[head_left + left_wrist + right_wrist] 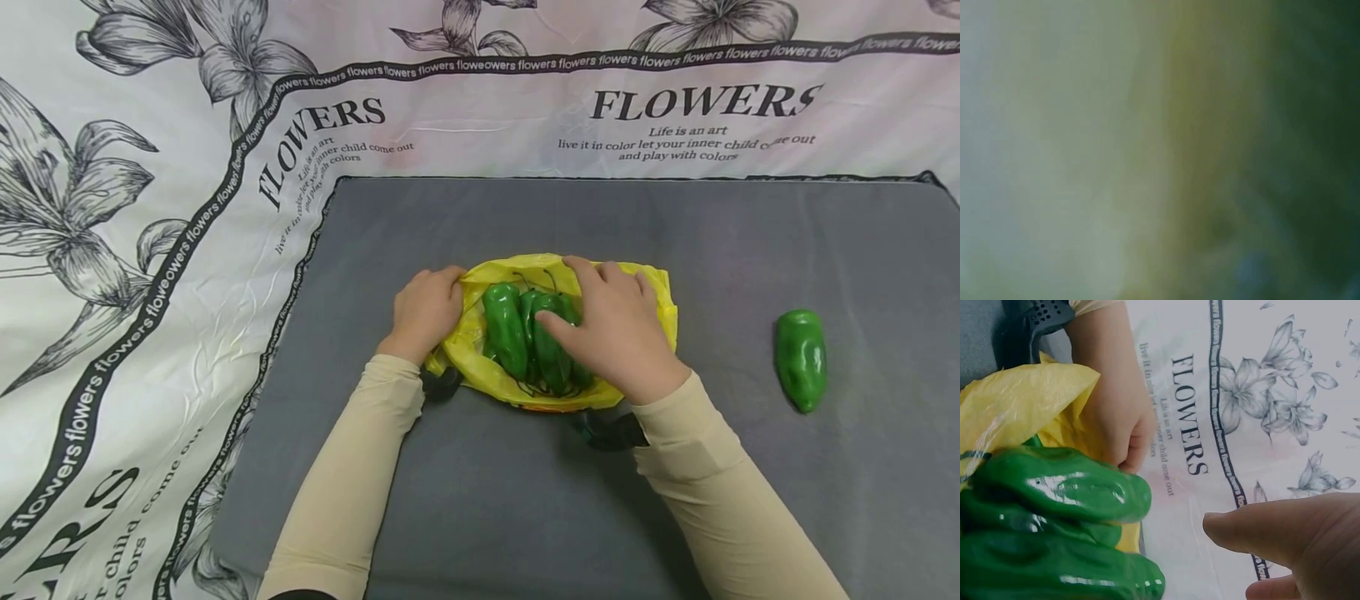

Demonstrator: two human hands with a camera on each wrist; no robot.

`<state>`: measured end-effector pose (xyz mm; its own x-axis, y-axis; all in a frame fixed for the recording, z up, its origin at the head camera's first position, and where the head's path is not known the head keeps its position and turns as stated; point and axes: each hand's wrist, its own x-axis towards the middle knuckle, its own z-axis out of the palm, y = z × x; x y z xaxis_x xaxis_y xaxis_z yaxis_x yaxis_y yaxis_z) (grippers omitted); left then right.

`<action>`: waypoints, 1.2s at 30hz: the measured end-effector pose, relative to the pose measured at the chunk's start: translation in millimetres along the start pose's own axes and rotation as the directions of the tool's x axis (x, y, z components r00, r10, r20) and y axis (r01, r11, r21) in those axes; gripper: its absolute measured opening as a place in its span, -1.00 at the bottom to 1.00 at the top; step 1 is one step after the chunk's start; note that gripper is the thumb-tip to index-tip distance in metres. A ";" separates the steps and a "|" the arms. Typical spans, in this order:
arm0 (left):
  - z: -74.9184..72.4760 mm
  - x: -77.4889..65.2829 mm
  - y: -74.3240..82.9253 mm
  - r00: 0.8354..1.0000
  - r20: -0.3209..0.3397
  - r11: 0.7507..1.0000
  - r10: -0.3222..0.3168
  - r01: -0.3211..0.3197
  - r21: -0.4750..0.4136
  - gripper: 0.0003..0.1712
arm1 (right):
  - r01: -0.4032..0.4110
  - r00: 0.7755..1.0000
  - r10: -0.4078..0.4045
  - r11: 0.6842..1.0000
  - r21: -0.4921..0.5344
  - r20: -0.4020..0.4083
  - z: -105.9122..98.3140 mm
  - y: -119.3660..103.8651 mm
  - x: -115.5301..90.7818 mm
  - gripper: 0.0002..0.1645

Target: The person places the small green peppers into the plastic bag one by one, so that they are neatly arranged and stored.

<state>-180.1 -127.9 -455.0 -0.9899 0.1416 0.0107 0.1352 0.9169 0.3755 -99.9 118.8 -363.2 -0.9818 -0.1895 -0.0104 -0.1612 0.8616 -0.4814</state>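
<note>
A yellow plastic bag [487, 379] lies with its mouth spread, several glossy green peppers [506, 329] inside it. At the bag's left rim, my left hand [423, 312] grips the plastic with curled fingers; the right wrist view also shows this left hand [1113, 406] behind the peppers [1066, 484]. My right hand [626, 325] is over the bag's right side, thumb stretched out above the peppers and fingers toward the far rim. In the right wrist view its thumb [1260, 531] is straight and apart from the peppers. The left wrist view is only blur.
One more green pepper [801, 360] lies alone on the grey cloth [885, 467] to the right of the bag. Around the grey area runs a white border [480, 125] printed with flowers and lettering. Dark wrist devices [611, 431] sit under the wrists.
</note>
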 end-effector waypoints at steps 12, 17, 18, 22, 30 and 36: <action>-1.0 2.1 0.5 1.000 0.008 1.000 0.002 -0.002 0.002 -0.55 | -0.020 0.998 0.021 1.000 0.020 -0.057 -18.8 18.7 -16.0 -0.08; -1.5 1.6 0.0 1.000 0.006 1.000 0.001 -0.001 0.002 -0.55 | -0.040 0.998 0.040 0.999 0.006 -0.052 -21.8 28.0 -18.2 -0.06; -1.5 1.5 -0.2 1.000 0.004 1.000 0.003 -0.003 0.001 -0.55 | -0.043 0.998 0.043 0.999 0.003 -0.052 -21.7 29.6 -18.3 -0.07; -1.5 0.3 -0.6 1.000 -0.003 1.000 0.006 -0.006 -0.005 -0.54 | -0.051 0.998 0.050 0.999 -0.002 -0.048 -21.2 34.7 -19.1 -0.07; 0.4 -1.0 -1.6 1.000 -0.010 1.000 0.000 0.000 0.010 -0.54 | -0.052 0.996 0.051 0.998 -0.020 -0.067 -22.7 45.7 -22.6 -0.07; 2.2 -0.2 -1.0 1.000 -0.013 1.000 0.003 -0.003 0.007 -0.55 | -0.066 0.995 0.063 0.997 -0.039 -0.074 -23.9 54.7 -25.4 -0.08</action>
<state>-179.9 -128.1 -457.4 -0.9899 0.1396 0.0238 0.1385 0.9190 0.3691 -86.2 182.0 -368.3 -0.9948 -0.0993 0.0240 -0.0996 0.8898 -0.4453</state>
